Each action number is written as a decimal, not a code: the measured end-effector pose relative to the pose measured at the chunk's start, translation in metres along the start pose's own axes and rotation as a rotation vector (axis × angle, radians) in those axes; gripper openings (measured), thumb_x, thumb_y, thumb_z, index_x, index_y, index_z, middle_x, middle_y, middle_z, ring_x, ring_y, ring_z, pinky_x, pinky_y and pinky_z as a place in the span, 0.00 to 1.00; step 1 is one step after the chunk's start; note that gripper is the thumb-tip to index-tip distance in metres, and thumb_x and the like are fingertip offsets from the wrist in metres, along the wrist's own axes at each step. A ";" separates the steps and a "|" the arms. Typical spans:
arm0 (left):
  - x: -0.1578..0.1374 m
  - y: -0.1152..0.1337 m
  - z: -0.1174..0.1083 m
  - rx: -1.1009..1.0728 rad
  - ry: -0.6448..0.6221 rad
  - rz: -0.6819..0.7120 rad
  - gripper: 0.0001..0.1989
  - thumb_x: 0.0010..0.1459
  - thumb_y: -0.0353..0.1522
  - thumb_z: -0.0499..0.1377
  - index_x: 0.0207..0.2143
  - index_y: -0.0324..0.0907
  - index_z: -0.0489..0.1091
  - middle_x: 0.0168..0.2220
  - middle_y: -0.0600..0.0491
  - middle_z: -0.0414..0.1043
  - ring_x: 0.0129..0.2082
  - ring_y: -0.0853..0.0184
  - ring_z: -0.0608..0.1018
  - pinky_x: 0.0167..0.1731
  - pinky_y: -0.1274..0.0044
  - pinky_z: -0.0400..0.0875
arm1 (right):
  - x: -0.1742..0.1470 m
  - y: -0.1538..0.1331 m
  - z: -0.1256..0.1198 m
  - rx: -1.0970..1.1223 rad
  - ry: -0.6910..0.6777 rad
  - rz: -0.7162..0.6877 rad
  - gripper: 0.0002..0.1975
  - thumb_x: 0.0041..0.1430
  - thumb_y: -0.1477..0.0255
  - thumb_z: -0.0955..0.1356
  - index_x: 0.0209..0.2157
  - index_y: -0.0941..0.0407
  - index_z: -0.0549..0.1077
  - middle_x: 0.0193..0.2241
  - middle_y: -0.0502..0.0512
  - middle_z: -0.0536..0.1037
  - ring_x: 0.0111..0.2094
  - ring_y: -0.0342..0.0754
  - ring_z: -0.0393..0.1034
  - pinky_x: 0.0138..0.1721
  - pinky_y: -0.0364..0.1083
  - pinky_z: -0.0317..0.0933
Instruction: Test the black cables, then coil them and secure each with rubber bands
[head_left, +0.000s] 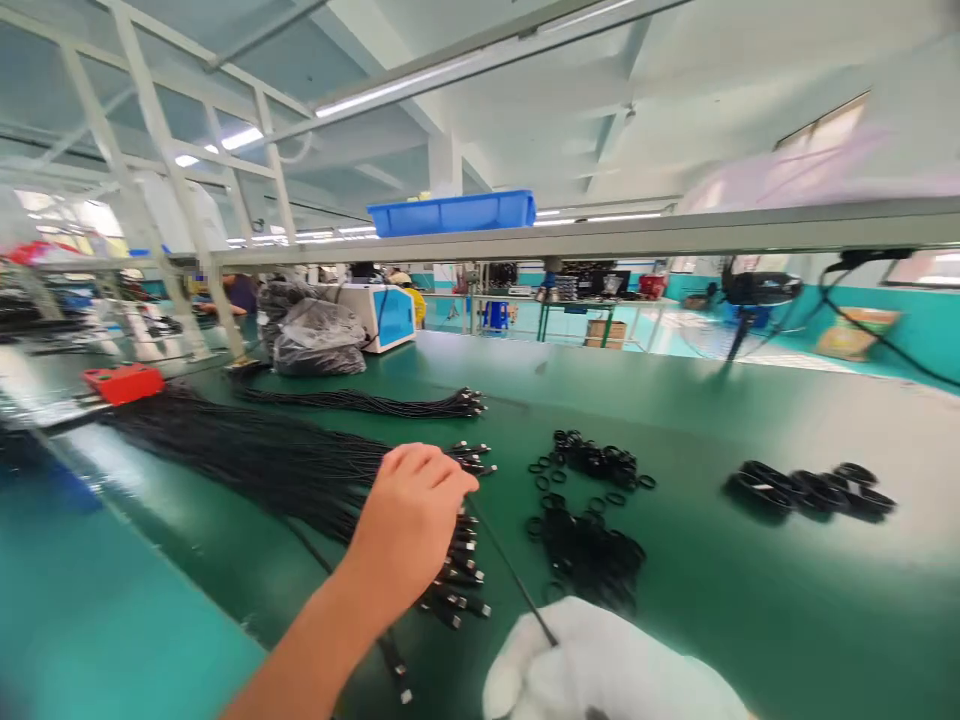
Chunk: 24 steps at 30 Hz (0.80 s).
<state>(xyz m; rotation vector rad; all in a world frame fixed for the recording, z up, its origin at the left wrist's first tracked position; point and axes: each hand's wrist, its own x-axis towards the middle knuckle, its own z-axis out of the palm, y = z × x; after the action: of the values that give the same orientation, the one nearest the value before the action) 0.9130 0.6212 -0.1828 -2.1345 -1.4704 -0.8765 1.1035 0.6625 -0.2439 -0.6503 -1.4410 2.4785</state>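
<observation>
My bare left hand [411, 505] is closed over the connector ends of a wide bundle of black cables [255, 440]. A single black cable [511, 568] runs taut from its fingertips down to my right hand [600, 665], which wears a white glove and has its fingers curled around that cable. The cable's far end is hidden inside the glove. Metal-tipped plugs [457, 575] fan out beneath my left wrist. Right of the hands lie a heap of small black rings [600, 458] and a second dark pile [589, 550].
Coiled black cables [810, 490] rest at the right on the green table [697, 420]. A red block [124, 383] sits across the bundle's far left end. Farther back are a plastic bag [319, 338], a blue-and-white machine [391, 318] and a blue tray [454, 213] on the overhead shelf.
</observation>
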 end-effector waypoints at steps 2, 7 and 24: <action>0.004 0.009 0.005 -0.110 -0.186 0.042 0.14 0.56 0.25 0.52 0.42 0.48 0.70 0.42 0.55 0.72 0.47 0.62 0.67 0.55 0.62 0.49 | 0.009 0.004 -0.001 0.051 -0.049 -0.002 0.17 0.41 0.70 0.64 0.32 0.67 0.76 0.23 0.60 0.77 0.20 0.43 0.69 0.19 0.39 0.57; 0.011 0.025 0.015 -0.369 -0.568 0.061 0.09 0.58 0.29 0.54 0.28 0.48 0.71 0.28 0.61 0.70 0.35 0.71 0.70 0.60 0.68 0.40 | 0.023 0.019 -0.013 0.227 -0.237 -0.061 0.19 0.41 0.75 0.62 0.36 0.69 0.75 0.26 0.61 0.79 0.26 0.46 0.73 0.29 0.42 0.63; 0.006 0.016 0.050 -0.483 -0.471 -0.018 0.11 0.61 0.31 0.49 0.35 0.49 0.71 0.33 0.59 0.73 0.36 0.69 0.72 0.50 0.72 0.60 | 0.004 0.012 -0.019 0.236 -0.381 -0.115 0.22 0.45 0.66 0.68 0.38 0.69 0.72 0.29 0.60 0.77 0.31 0.47 0.71 0.38 0.46 0.60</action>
<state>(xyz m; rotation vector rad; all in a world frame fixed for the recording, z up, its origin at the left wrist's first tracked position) 0.9427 0.6515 -0.2142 -2.8408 -1.6155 -0.8351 1.1096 0.6722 -0.2630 -0.0486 -1.2211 2.7207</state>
